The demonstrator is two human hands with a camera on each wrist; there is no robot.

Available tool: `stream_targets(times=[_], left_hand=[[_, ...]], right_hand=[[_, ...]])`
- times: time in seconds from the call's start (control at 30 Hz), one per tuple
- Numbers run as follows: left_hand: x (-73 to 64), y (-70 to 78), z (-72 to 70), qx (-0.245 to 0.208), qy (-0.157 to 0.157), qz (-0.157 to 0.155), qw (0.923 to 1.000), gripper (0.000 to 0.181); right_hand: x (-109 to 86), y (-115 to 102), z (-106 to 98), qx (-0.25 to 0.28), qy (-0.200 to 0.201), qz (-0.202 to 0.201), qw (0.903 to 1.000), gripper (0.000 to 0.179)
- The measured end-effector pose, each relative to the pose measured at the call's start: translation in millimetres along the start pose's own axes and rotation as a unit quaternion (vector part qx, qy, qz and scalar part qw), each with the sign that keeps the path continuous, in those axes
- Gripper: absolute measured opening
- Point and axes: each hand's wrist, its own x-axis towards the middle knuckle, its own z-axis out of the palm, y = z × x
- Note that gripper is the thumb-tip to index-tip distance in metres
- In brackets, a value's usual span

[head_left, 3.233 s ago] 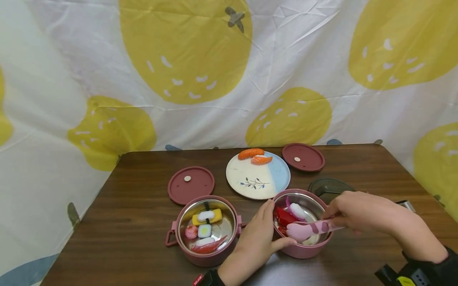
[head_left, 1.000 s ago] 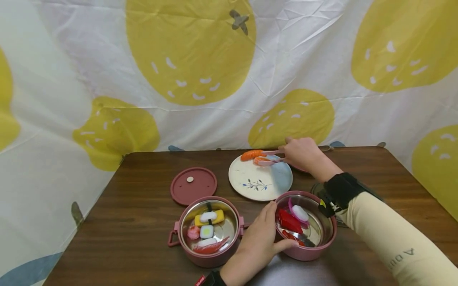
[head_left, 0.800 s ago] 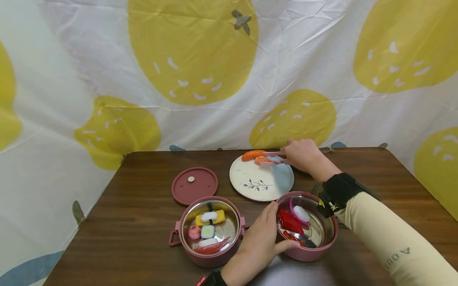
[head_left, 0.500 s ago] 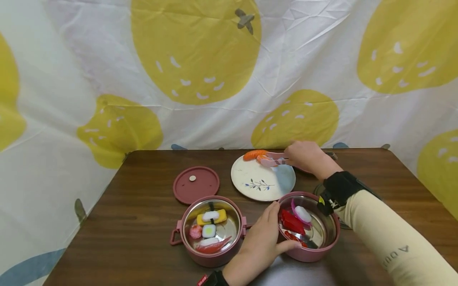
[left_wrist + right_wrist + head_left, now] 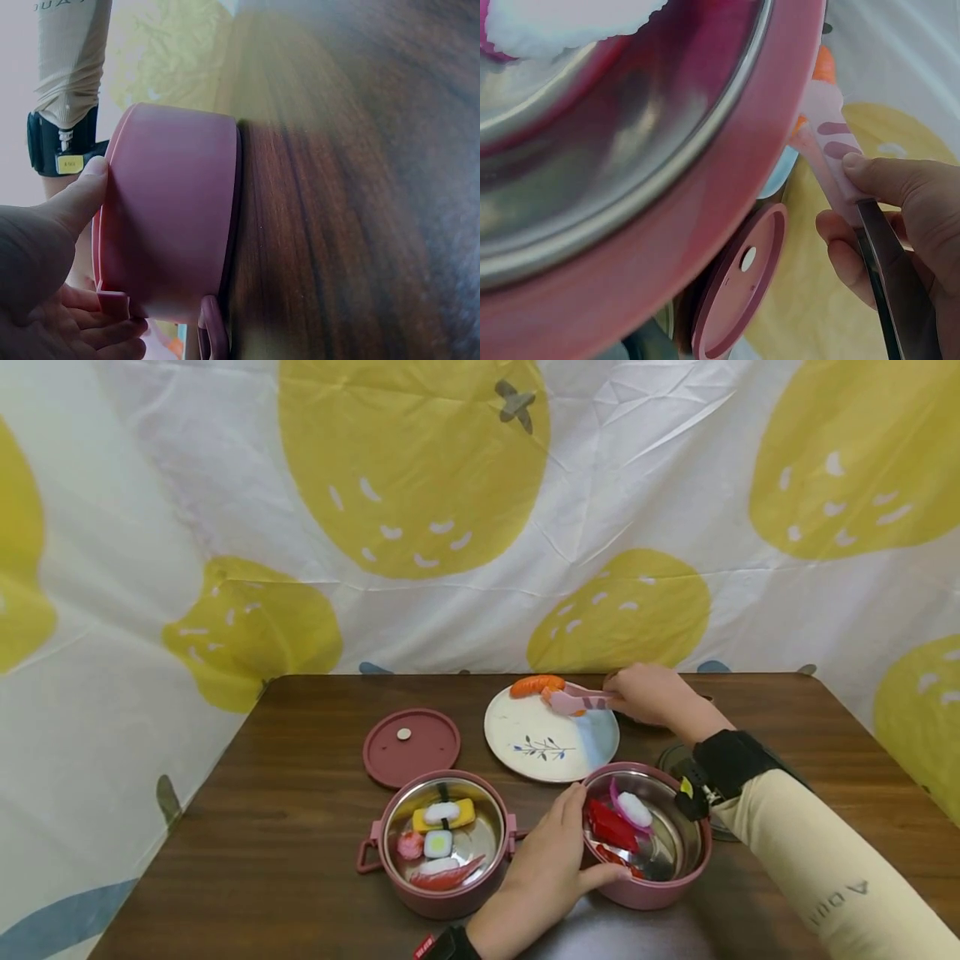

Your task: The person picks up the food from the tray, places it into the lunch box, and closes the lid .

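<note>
My left hand [image 5: 543, 868] holds the side of the right pink pot [image 5: 648, 896], thumb over its rim and fingers against its wall. Inside this pot lie a red toy piece [image 5: 611, 824], a white piece [image 5: 635, 810] in a purple ring, and other red bits. Over the plate [image 5: 525, 735], my right hand [image 5: 648, 693] grips pink-tipped tongs [image 5: 581, 700]. Their tips are closed around a small orange striped toy piece [image 5: 580, 713], mostly hidden behind them. A longer orange toy piece [image 5: 536, 685] lies beside it. In the right wrist view, my thumb presses the tongs' upper arm [image 5: 840, 146].
The left pink pot [image 5: 438, 906] holds several toy sushi pieces, and its side handle [image 5: 367, 857] sticks out left. A dark red lid [image 5: 411, 747] lies behind it. Another lid [image 5: 742, 292] and a dark glass lid [image 5: 678, 762] sit behind the right pot, partly covered by my arm.
My right hand has carried the tongs from inside the right pot to the plate. Their spread tips have closed on the smaller orange piece. My left hand has stayed at the pot.
</note>
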Motion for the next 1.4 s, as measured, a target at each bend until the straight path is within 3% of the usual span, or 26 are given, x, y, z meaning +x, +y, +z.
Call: stream_targets(times=[0.23, 0.63, 0.9, 1.17, 1.4], left_hand=[[0.1, 0.4, 0.2, -0.004, -0.002, -0.008, 1.0000, 0.095], [-0.6, 0.8, -0.8, -0.005, -0.005, -0.008, 0.9999, 0.094], [-0.8, 0.4, 0.1, -0.005, -0.003, -0.008, 0.9999, 0.094], [0.0, 0.3, -1.1, -0.012, -0.008, -0.013, 0.9998, 0.095], [-1.3, 1.0, 0.0, -0.010, -0.004, -0.006, 0.9999, 0.095]], right_hand=[[-10.4, 8, 0, 0.057, 0.011, -0.009, 0.9983, 0.010], [-33.3, 23, -11, 0.147, -0.018, 0.030, 0.9885, 0.020], [-51.3, 24, -29, 0.176, -0.033, 0.046, 0.9828, 0.026], [-70.1, 26, -49, 0.176, -0.007, 0.021, 0.9841, 0.025], [-98.3, 23, -71, 0.214, -0.046, 0.021, 0.9754, 0.027]])
